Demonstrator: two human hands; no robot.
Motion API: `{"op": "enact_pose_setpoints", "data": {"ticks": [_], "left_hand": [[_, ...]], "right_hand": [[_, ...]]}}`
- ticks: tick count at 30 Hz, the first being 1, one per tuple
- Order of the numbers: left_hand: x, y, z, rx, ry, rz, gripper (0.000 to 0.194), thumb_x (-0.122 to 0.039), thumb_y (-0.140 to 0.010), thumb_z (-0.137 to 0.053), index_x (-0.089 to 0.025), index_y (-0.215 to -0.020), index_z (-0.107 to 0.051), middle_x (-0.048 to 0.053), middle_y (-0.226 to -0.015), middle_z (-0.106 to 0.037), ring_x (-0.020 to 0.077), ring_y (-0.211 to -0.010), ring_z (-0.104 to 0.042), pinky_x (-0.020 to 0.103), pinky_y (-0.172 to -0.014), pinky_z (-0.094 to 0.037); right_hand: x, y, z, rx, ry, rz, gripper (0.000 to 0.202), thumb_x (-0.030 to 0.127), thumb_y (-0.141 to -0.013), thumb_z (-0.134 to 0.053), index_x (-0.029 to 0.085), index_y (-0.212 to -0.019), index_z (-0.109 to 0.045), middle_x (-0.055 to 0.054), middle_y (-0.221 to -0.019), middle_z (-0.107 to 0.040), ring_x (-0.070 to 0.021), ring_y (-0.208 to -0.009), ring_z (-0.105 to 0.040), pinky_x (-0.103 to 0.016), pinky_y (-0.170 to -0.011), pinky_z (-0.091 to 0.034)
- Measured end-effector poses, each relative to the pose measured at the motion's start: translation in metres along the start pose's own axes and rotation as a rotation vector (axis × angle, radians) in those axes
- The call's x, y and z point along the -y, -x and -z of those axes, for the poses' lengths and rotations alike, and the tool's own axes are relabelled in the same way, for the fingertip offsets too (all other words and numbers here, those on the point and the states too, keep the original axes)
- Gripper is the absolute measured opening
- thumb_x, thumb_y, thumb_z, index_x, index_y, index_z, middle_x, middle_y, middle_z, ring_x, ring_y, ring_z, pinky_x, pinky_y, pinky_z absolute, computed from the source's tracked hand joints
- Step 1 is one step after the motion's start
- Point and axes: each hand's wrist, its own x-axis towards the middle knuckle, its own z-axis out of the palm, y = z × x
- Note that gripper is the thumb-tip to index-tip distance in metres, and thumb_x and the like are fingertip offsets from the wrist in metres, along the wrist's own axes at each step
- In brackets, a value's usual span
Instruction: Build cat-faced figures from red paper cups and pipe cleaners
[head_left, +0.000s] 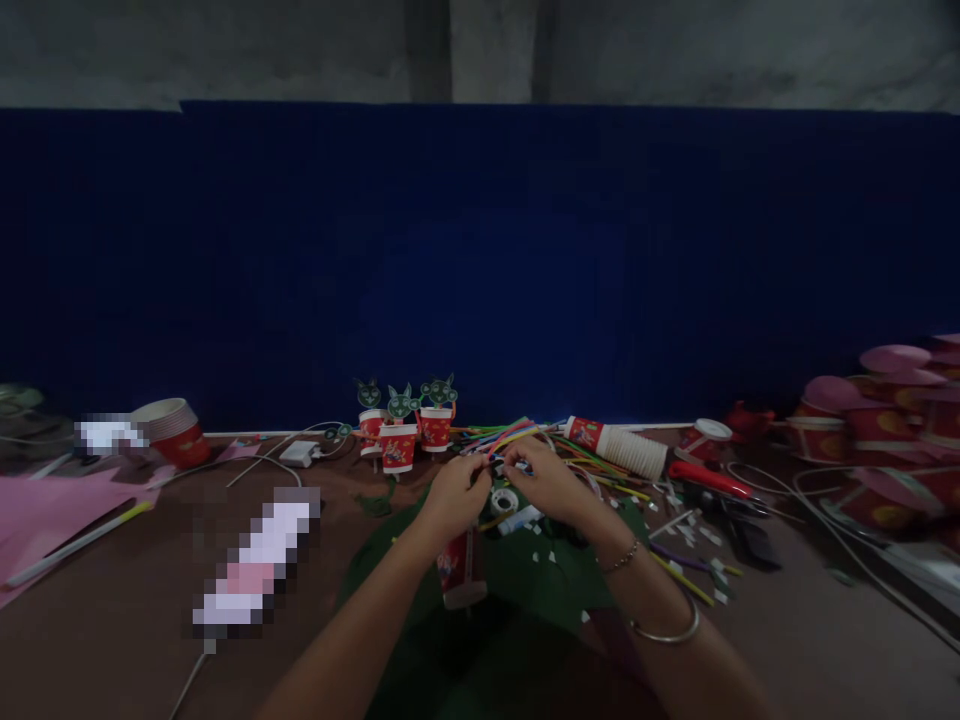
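Observation:
My left hand (461, 492) and my right hand (546, 478) are close together near the middle, fingers bent and pinched around something small and dark between the fingertips. What it is cannot be made out. Just under my left hand a red paper cup (462, 570) lies tilted on the green sheet (517, 610). A white tape roll (504, 502) sits between and below the hands, with a pale tube (519, 519) beside it. Behind the fingertips lies a bundle of coloured sticks (514, 433).
Three decorated cups (398, 447) stand behind my left hand. A stack of cups (630, 452), a red-handled tool (712, 478) and paper scraps lie right. Further out are pink-topped cups (892, 425), a cup stack (172, 432) and pink paper (67, 510).

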Motion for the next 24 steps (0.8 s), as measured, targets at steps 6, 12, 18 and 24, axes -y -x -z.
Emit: {"op": "enact_pose_setpoints", "data": {"ticks": [6, 12, 18, 24], "left_hand": [[0.0, 0.001, -0.001, 0.008, -0.005, -0.031, 0.019, -0.018, -0.08, -0.04, -0.019, -0.074, -0.059, 0.0, -0.072, -0.059, 0.0158, -0.071, -0.054, 0.025, -0.063, -0.037], [-0.001, 0.002, -0.001, -0.009, -0.018, -0.06, 0.021, -0.018, -0.08, -0.041, -0.02, -0.081, -0.061, 0.002, -0.077, -0.062, 0.0169, -0.076, -0.055, 0.026, -0.067, -0.039], [0.001, 0.002, -0.001, -0.017, -0.001, -0.056, 0.021, -0.02, -0.082, -0.04, -0.02, -0.082, -0.061, 0.003, -0.079, -0.062, 0.0177, -0.078, -0.055, 0.026, -0.069, -0.039], [-0.001, 0.001, 0.002, 0.034, 0.148, -0.07, 0.021, -0.022, -0.082, -0.04, -0.018, -0.072, -0.058, 0.0, -0.069, -0.057, 0.0147, -0.069, -0.051, 0.025, -0.063, -0.038]], "right_hand": [[-0.002, 0.001, -0.003, -0.04, 0.079, -0.011, 0.01, 0.012, -0.072, -0.05, 0.018, -0.066, -0.053, -0.005, -0.078, -0.058, -0.0187, -0.079, -0.052, -0.032, -0.074, -0.04], [0.006, 0.0, 0.002, -0.032, 0.106, -0.103, 0.008, 0.016, -0.073, -0.053, 0.018, -0.067, -0.057, -0.005, -0.079, -0.06, -0.0188, -0.079, -0.055, -0.031, -0.073, -0.041], [0.009, 0.001, 0.006, 0.001, -0.005, -0.335, 0.012, 0.027, -0.073, -0.059, 0.019, -0.081, -0.061, -0.004, -0.08, -0.064, -0.0172, -0.074, -0.058, -0.028, -0.067, -0.044], [0.002, 0.001, 0.005, 0.088, -0.135, -0.191, 0.017, 0.03, -0.08, -0.051, 0.017, -0.072, -0.059, 0.0, -0.068, -0.06, -0.0132, -0.063, -0.053, -0.024, -0.059, -0.04]]}}
